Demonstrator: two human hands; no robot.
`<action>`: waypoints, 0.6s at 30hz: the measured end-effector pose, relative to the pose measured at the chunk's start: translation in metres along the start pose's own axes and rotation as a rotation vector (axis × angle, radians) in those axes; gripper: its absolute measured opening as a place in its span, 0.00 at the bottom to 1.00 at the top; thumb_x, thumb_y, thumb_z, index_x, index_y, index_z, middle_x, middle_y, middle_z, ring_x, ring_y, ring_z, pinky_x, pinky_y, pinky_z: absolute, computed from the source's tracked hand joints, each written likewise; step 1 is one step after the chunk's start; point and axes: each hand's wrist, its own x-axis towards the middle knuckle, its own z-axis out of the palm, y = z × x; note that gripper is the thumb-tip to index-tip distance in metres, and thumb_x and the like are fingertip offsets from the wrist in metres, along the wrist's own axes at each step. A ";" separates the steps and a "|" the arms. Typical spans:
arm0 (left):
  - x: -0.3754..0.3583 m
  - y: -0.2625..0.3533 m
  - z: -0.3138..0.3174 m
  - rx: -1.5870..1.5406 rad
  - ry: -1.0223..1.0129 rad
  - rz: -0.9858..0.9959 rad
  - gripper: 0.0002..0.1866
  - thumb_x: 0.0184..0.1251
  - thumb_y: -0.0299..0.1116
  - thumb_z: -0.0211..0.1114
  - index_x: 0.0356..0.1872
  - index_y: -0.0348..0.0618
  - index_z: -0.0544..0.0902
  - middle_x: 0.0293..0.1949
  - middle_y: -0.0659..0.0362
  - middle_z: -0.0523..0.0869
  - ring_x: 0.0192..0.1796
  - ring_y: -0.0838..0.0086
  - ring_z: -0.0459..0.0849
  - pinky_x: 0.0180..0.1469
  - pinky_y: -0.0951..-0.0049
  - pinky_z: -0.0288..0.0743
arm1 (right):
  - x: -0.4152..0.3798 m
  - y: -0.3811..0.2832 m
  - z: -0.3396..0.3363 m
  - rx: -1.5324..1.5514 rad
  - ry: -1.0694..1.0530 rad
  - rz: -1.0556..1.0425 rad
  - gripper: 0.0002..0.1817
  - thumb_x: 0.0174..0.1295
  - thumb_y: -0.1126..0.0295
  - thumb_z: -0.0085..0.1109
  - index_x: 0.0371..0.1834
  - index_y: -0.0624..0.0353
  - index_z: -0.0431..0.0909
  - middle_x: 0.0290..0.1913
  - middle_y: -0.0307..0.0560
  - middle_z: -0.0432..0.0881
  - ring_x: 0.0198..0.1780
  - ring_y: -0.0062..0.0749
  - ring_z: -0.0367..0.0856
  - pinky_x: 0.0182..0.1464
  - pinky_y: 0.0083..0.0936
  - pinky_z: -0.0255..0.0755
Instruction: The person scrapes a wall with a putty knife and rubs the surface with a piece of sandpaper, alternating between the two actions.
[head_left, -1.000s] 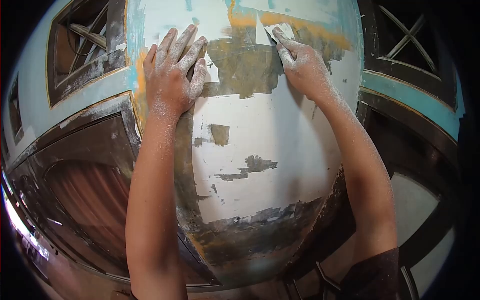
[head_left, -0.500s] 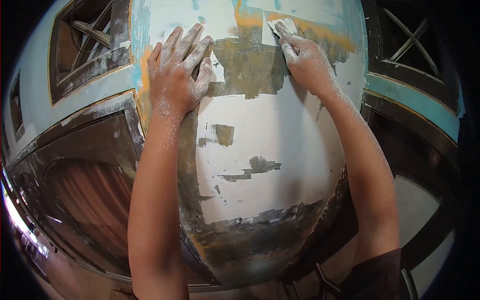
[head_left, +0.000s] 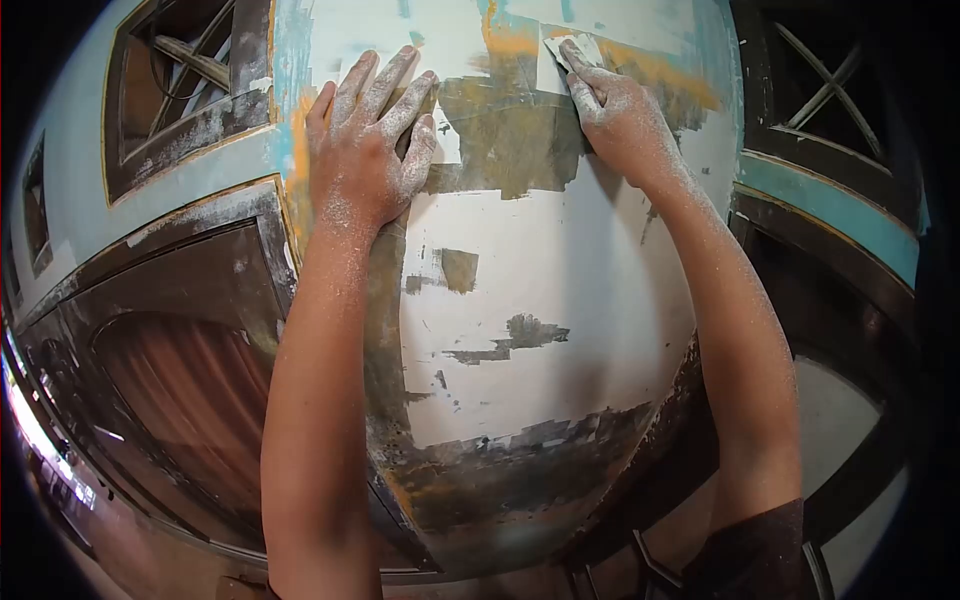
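My left hand (head_left: 372, 150) lies flat on the wall, fingers spread and dusted with white powder. Nothing is in it. Higher up on the right, my right hand (head_left: 625, 115) presses a thin flat scraper (head_left: 556, 52), coated with white putty, against the wall. Its fingers cover most of the scraper. Between and below the hands, the wall (head_left: 500, 230) carries smooth white filler with bare grey-brown patches (head_left: 510, 130). Orange and turquoise paint shows around the upper part.
On the left stand a dark wooden door frame (head_left: 200, 250) with a reddish-brown curtain (head_left: 190, 390) and a barred opening (head_left: 190, 75) above. Another dark frame with crossed bars (head_left: 825, 85) is at the right. Dark chair-like bars (head_left: 655, 560) show at bottom right.
The whole view has shifted slightly, so wall and hands appear a little further right. Both hands keep nearly the same places on the wall, and the scraper is still held.
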 end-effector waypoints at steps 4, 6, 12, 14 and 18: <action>-0.001 0.001 0.001 -0.006 0.007 -0.009 0.23 0.74 0.43 0.62 0.69 0.67 0.83 0.77 0.72 0.74 0.81 0.66 0.66 0.82 0.54 0.49 | -0.006 0.004 0.005 0.027 0.123 -0.109 0.20 0.75 0.62 0.52 0.65 0.54 0.83 0.51 0.65 0.87 0.50 0.63 0.86 0.58 0.49 0.78; -0.002 0.000 0.000 -0.009 0.007 -0.010 0.23 0.74 0.42 0.62 0.69 0.67 0.83 0.77 0.72 0.74 0.81 0.66 0.66 0.82 0.53 0.49 | -0.003 0.001 0.003 0.029 0.098 -0.095 0.20 0.75 0.62 0.52 0.65 0.54 0.83 0.50 0.65 0.87 0.50 0.63 0.86 0.57 0.49 0.78; 0.000 -0.001 0.000 -0.005 0.000 0.002 0.23 0.74 0.42 0.62 0.69 0.66 0.82 0.77 0.72 0.74 0.80 0.66 0.67 0.82 0.53 0.50 | -0.002 0.009 0.002 0.031 0.097 -0.110 0.20 0.75 0.63 0.52 0.63 0.56 0.84 0.49 0.66 0.87 0.48 0.64 0.85 0.57 0.49 0.78; -0.001 -0.001 -0.001 -0.012 0.001 0.002 0.23 0.74 0.42 0.62 0.69 0.66 0.83 0.77 0.72 0.74 0.80 0.66 0.67 0.82 0.53 0.50 | -0.011 0.016 -0.001 0.026 0.062 -0.093 0.20 0.75 0.62 0.52 0.65 0.54 0.82 0.51 0.65 0.86 0.49 0.64 0.85 0.57 0.47 0.78; 0.000 0.000 -0.002 -0.003 0.001 -0.004 0.23 0.74 0.42 0.62 0.69 0.67 0.83 0.77 0.72 0.74 0.80 0.66 0.67 0.82 0.54 0.50 | -0.036 0.024 -0.001 0.076 0.041 -0.074 0.22 0.75 0.64 0.53 0.70 0.51 0.79 0.55 0.62 0.85 0.49 0.63 0.86 0.55 0.45 0.78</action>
